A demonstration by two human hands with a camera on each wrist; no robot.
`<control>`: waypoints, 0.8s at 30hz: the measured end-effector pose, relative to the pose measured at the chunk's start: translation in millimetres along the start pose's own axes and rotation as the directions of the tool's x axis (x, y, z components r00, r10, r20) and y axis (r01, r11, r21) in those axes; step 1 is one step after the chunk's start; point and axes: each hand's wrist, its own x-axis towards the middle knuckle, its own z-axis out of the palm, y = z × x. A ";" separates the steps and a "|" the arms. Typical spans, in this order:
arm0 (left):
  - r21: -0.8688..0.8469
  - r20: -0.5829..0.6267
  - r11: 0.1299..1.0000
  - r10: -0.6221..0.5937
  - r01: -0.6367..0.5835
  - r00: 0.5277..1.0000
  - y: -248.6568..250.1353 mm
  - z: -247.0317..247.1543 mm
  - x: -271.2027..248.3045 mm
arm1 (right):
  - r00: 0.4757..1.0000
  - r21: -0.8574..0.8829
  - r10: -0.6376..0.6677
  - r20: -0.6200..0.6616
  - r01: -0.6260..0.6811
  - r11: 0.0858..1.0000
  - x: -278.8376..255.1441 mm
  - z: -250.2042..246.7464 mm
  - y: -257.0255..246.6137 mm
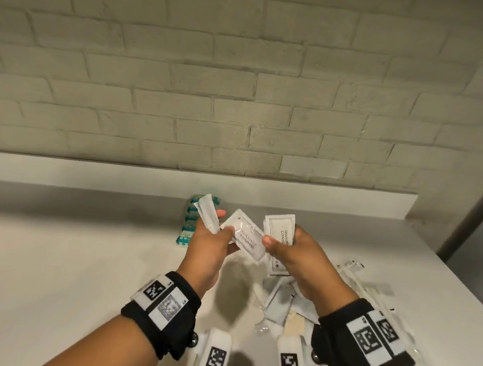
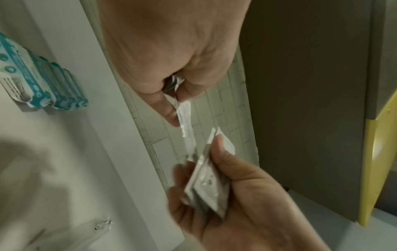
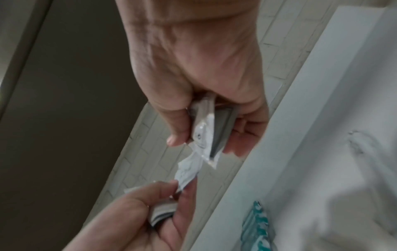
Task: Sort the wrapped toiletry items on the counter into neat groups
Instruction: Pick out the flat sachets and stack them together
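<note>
Both hands are raised above the white counter point(image 1: 55, 255). My left hand point(image 1: 219, 228) grips a small bundle of narrow white wrapped items point(image 1: 207, 214) and pinches one end of a white sachet point(image 1: 244, 236). That sachet point(image 2: 185, 122) spans the gap between the hands, and its other end meets the stack of white sachets point(image 1: 280, 230) gripped in my right hand point(image 1: 283, 244). In the right wrist view the stack point(image 3: 205, 125) sits between thumb and fingers, with the sachet point(image 3: 189, 169) running down to my left hand point(image 3: 174, 191).
A row of teal packets point(image 1: 187, 227) lies near the counter's back ledge point(image 1: 320, 194). Loose white sachets point(image 1: 280, 298) are piled under my right wrist. Long clear-wrapped items point(image 1: 362, 282) lie to the right. A brick wall stands behind.
</note>
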 end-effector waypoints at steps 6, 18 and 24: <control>-0.010 0.116 0.998 -0.053 0.055 0.992 -0.7 -5.1 0.7 | 0.998 0.052 0.059 0.018 -0.060 0.997 -2.7 5.4 4.9; 0.247 0.250 0.958 -0.208 0.146 0.946 -7.5 -6.5 -8.0 | 0.993 -0.306 -0.118 0.010 0.115 0.945 19.6 -8.3 -42.2; 0.034 0.309 0.976 -0.216 0.217 0.926 -5.4 -5.8 -11.1 | 1.000 0.081 0.015 0.022 -0.016 0.997 9.3 16.7 -10.1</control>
